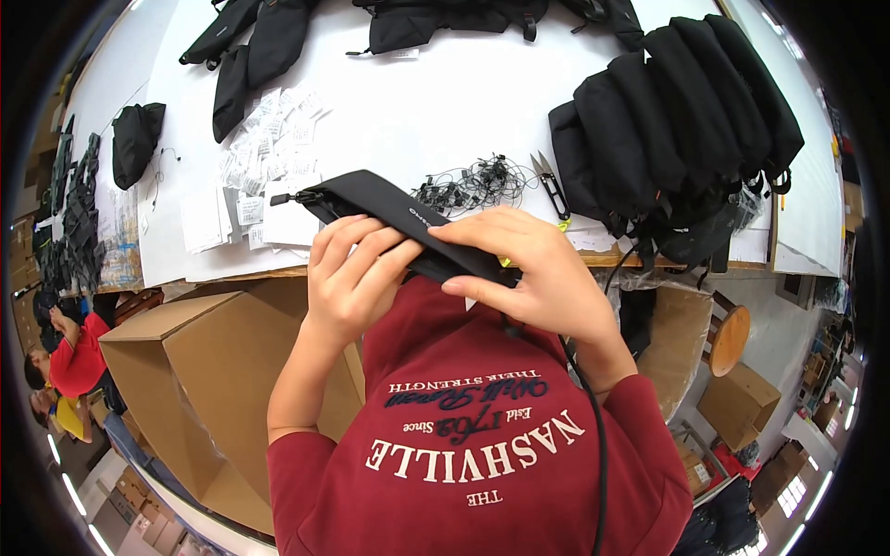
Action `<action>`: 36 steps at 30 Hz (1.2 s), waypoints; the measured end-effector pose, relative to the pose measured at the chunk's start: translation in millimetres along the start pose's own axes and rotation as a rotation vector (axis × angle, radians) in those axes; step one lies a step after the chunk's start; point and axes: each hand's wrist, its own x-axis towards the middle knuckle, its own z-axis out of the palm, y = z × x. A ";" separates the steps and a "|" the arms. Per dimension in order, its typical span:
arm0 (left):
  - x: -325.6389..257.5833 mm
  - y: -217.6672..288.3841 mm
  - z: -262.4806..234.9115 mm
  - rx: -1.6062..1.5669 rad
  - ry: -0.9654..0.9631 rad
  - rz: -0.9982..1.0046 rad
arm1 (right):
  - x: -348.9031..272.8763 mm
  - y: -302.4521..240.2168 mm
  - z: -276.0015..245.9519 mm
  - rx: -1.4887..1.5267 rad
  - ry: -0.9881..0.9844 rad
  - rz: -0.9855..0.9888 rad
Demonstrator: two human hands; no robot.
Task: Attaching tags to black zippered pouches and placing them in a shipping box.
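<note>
A slim black zippered pouch (375, 199) is held in front of my chest, over the table's near edge. Its zipper pull points to the upper left, and small light lettering marks its face. My left hand (352, 269) has its fingers curled over the pouch's near side. At the other end, my right hand (538, 264) grips it with thumb below and fingers on top. Beyond the pouch lies a tangle of thin black string loops (482, 183). Thread snips (551, 188) with dark handles rest beside that tangle.
Black pouches (681, 111) are piled at right, with more bags (269, 42) at the far side. White paper tags (269, 139) spread over the white table (408, 111). A large cardboard box (204, 380) stands below left, a round stool (730, 340) at right. Other people (79, 357) are far left.
</note>
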 end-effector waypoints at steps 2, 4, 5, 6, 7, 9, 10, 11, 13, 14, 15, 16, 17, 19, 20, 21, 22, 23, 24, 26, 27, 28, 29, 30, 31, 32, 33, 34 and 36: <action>-1.7 5.6 -1.6 0.002 0.007 -0.059 | 0.9 -1.3 2.7 0.036 0.073 -0.018; -7.2 6.1 -0.6 -0.006 0.008 -0.130 | 0.1 -1.5 5.7 0.031 0.075 -0.019; -7.7 5.9 -1.1 -0.007 0.007 -0.130 | -0.6 -1.6 7.1 0.024 0.079 -0.017; -8.2 6.0 -1.5 0.007 0.011 -0.158 | -1.1 -1.9 9.6 0.023 0.079 -0.016; -8.7 6.0 -1.9 0.021 0.015 -0.186 | -1.3 -2.4 12.7 0.000 0.123 -0.060; -11.4 5.7 -2.7 0.041 0.048 -0.174 | -1.7 -2.5 17.2 -0.022 0.164 -0.105; -12.5 6.0 -3.0 0.061 0.082 -0.161 | -2.0 -2.4 18.7 -0.035 0.205 -0.139; -12.4 6.9 -3.5 0.061 0.082 -0.162 | -1.8 -2.5 19.7 -0.046 0.245 -0.174; -11.1 9.6 -5.3 0.081 0.145 -0.154 | -1.4 -5.2 19.4 -0.047 0.265 -0.179; -11.5 10.1 -6.4 0.082 0.145 -0.155 | -1.1 -6.4 19.1 -0.046 0.286 -0.184; -12.3 10.4 -7.7 0.077 0.153 -0.153 | -0.8 -7.1 19.3 -0.045 0.284 -0.184; -12.7 10.6 -8.8 0.073 0.161 -0.152 | -0.4 -7.7 19.7 -0.034 0.292 -0.189; -11.6 10.3 -9.4 0.070 0.161 -0.151 | -0.4 -8.3 19.5 -0.026 0.302 -0.190; -9.7 9.9 -10.5 0.014 0.156 -0.156 | -1.2 -8.4 19.7 -0.030 0.303 -0.183; -10.2 10.1 -10.6 0.015 0.156 -0.157 | -1.8 -8.2 20.2 -0.030 0.302 -0.181; -10.6 10.3 -10.7 0.010 0.151 -0.161 | -2.3 -8.1 20.6 -0.029 0.301 -0.181; -11.0 10.5 -10.8 0.005 0.147 -0.165 | -2.8 -8.2 21.0 -0.027 0.310 -0.175; -11.2 10.9 -11.5 0.006 0.147 -0.166 | -2.9 -8.2 21.4 -0.025 0.319 -0.168; -10.9 11.6 -13.0 0.002 0.109 -0.160 | -2.7 -8.0 21.2 -0.024 0.317 -0.169; -7.4 14.2 -21.0 -0.003 0.072 -0.154 | -2.1 -6.4 18.8 -0.043 0.423 -0.124; -3.8 17.2 -30.9 -0.039 -0.183 -0.187 | -2.2 -5.0 15.1 -0.080 0.440 -0.112; -2.9 20.2 -37.0 -0.073 -0.437 -0.217 | -2.1 -3.6 15.4 -0.069 0.436 -0.099; -5.0 23.2 -39.5 -0.071 -0.438 -0.219 | -1.9 -3.5 16.7 -0.055 0.432 -0.089; -7.0 25.9 -41.4 -0.077 -0.494 -0.181 | -1.5 -6.3 19.2 -0.025 0.380 -0.108; -8.1 27.6 -42.8 -0.082 -0.550 -0.144 | -1.2 -10.1 22.7 0.005 0.328 -0.127; -7.8 25.8 -44.3 -0.156 -0.565 -0.148 | -1.9 -10.1 27.3 0.109 0.260 -0.111; -6.3 23.0 -48.1 -0.157 -0.566 -0.146 | -3.4 -3.5 24.6 0.169 0.086 -0.119; -4.2 19.6 -53.5 -0.294 -0.632 -0.236 | -3.1 2.4 19.4 0.390 -0.066 0.031; -8.9 14.3 -56.7 -0.546 -0.656 -0.423 | -4.8 16.0 15.5 0.603 -0.215 0.190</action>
